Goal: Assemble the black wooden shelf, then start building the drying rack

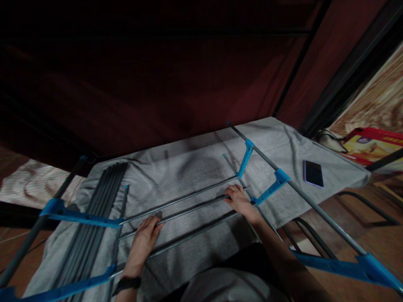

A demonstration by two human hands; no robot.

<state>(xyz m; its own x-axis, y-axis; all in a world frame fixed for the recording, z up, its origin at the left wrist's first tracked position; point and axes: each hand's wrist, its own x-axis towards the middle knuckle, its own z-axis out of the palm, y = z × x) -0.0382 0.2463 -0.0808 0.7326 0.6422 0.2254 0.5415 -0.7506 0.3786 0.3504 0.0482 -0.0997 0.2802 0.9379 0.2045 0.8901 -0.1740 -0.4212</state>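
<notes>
A thin grey metal tube runs across the middle of a partly assembled rack of tubes and blue plastic connectors. My left hand, with a dark band at its wrist, is closed round the tube near its left end. Closer to the other end, my right hand has its fingers curled over the same tube. Parallel to it lie a far crossbar and a near crossbar. Blue connectors join side tubes on the left and on the right. The held tube's left tip lies against the left side tube.
Several loose grey tubes lie bundled at the left on the grey cloth. A phone rests on the right part of the cloth. Beyond stands a red and yellow box. A dark red panel rises behind the table.
</notes>
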